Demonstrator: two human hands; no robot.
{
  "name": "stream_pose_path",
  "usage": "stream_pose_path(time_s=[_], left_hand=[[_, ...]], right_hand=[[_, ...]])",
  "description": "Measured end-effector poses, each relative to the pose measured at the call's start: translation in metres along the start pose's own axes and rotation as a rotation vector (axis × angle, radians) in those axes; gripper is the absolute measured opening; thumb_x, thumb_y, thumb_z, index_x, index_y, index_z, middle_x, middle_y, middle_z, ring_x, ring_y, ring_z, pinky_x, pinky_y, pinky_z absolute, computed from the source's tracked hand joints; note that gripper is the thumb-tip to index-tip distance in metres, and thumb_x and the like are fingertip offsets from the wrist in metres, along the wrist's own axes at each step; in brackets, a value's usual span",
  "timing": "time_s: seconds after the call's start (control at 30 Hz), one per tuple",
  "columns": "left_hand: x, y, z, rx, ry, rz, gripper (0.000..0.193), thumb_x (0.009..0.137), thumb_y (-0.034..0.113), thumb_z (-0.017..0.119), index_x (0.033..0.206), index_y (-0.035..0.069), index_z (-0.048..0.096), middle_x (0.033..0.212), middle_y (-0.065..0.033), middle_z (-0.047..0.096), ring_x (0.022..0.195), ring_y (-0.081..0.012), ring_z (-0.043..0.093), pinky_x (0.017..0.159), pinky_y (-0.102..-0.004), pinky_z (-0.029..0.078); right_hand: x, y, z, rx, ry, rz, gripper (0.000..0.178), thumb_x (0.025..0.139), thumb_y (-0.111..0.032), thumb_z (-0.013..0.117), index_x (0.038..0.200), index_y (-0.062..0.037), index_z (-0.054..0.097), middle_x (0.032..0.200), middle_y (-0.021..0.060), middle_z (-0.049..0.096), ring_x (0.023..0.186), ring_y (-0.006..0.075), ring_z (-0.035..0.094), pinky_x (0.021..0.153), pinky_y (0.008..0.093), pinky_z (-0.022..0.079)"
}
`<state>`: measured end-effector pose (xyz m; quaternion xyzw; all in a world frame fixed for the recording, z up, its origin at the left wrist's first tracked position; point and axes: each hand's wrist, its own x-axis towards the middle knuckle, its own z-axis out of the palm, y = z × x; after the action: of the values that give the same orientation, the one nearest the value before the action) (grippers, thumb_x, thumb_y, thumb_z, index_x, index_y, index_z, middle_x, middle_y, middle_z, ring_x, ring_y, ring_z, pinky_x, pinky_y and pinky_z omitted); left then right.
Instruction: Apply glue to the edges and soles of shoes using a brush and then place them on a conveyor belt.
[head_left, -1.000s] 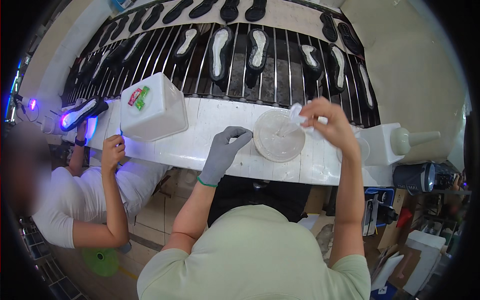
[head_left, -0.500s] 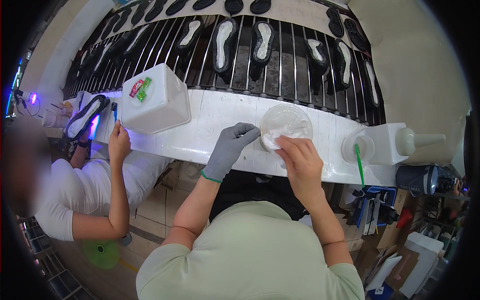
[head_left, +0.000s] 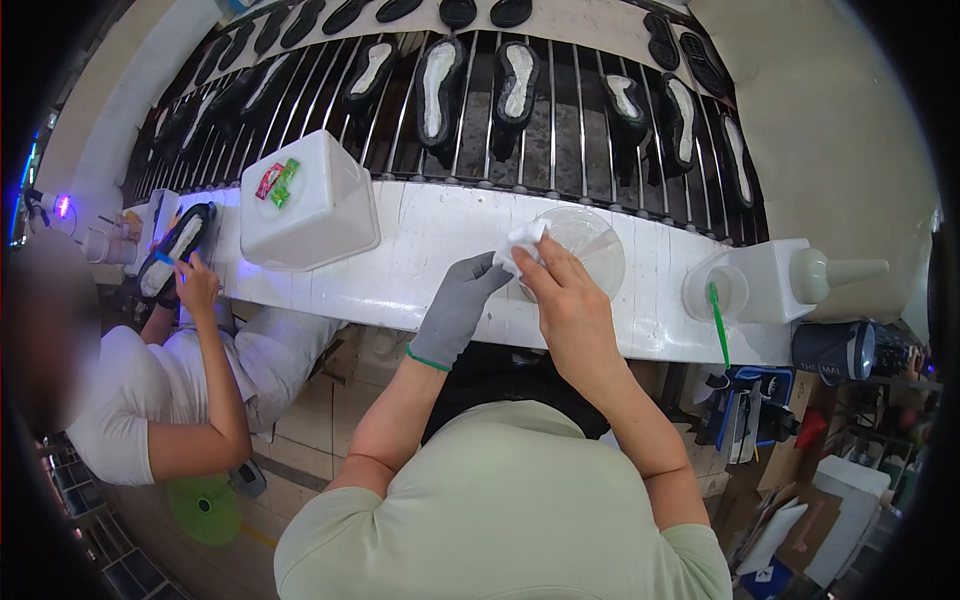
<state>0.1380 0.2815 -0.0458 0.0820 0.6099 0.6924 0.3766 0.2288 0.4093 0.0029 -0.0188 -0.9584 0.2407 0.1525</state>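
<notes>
A crumpled white cloth (head_left: 522,247) is bunched between my two hands, just left of a clear round tub (head_left: 600,240) on the white bench. My bare right hand (head_left: 578,315) pinches the cloth from the right, its wrist in front of the tub's near edge. My left hand (head_left: 452,312), in a grey glove with a green cuff, has its fingers closed together against the cloth's left side. The cloth covers the left fingertips. Inside the tub the clear bottom shows, with a pale streak across it.
An upturned white bin (head_left: 310,215) with small wrappers stands left on the bench. To the right are a white jug (head_left: 770,285) and a cup with a green-handled brush (head_left: 718,320). Shoes with white soles (head_left: 515,90) lie on metal rollers beyond. A co-worker (head_left: 180,390) brushes a shoe at left.
My right hand has lifted the cloth out of the tub and brought it left to my gloved fingers. The co-worker's brush has moved onto the shoe.
</notes>
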Motion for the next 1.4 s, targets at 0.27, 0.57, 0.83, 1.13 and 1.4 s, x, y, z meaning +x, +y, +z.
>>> stream_pose_path(time_s=[0.27,0.57,0.83,1.13,1.4], left_hand=[[0.011,-0.008,-0.004,-0.093,-0.054,-0.069,0.035,0.092,0.026,0.057,0.11,-0.003,0.065,0.098,-0.0031,0.065,0.09,-0.0086,0.054,0.082,-0.0219,0.041],[0.009,0.012,0.011,0.192,-0.08,-0.007,0.034,0.089,0.027,0.061,0.108,-0.002,0.063,0.097,-0.004,0.064,0.092,-0.0107,0.054,0.088,-0.0256,0.04],[0.021,0.008,0.007,0.238,-0.12,0.001,0.043,0.081,0.032,0.072,0.102,-0.003,0.059,0.081,-0.0035,0.058,0.072,-0.0105,0.054,0.065,-0.025,0.046],[0.027,0.015,0.009,0.065,-0.17,-0.073,0.031,0.085,0.022,0.068,0.101,-0.001,0.055,0.09,-0.0061,0.058,0.078,-0.0135,0.063,0.068,-0.0293,0.056],[0.025,0.005,0.022,-0.063,-0.116,-0.024,0.027,0.084,0.023,0.07,0.086,0.002,0.053,0.08,-0.002,0.051,0.068,-0.012,0.062,0.064,-0.0291,0.059]], right_hand=[[-0.023,0.03,-0.046,0.373,-0.108,-0.014,0.043,0.067,0.016,0.054,0.101,-0.0047,0.068,0.109,0.0125,0.064,0.101,0.0311,0.06,0.086,0.0379,0.051],[0.015,0.094,-0.09,0.471,-0.1,0.103,0.03,0.076,0.013,0.061,0.1,-0.0028,0.071,0.101,0.0131,0.07,0.094,0.0233,0.067,0.082,0.03,0.053],[0.084,0.092,-0.064,0.64,-0.354,-0.197,0.025,0.071,-0.002,0.073,0.096,-0.0044,0.073,0.098,0.0104,0.068,0.087,0.022,0.066,0.078,0.0315,0.052],[0.096,0.084,-0.04,0.277,-0.437,-0.224,0.02,0.07,-0.011,0.077,0.085,-0.003,0.068,0.09,0.0095,0.058,0.088,0.0272,0.058,0.076,0.0357,0.047],[0.053,0.096,-0.055,0.155,-0.101,0.106,0.024,0.075,-0.01,0.072,0.084,-0.0003,0.051,0.082,0.0138,0.051,0.073,0.0313,0.054,0.064,0.039,0.043]])
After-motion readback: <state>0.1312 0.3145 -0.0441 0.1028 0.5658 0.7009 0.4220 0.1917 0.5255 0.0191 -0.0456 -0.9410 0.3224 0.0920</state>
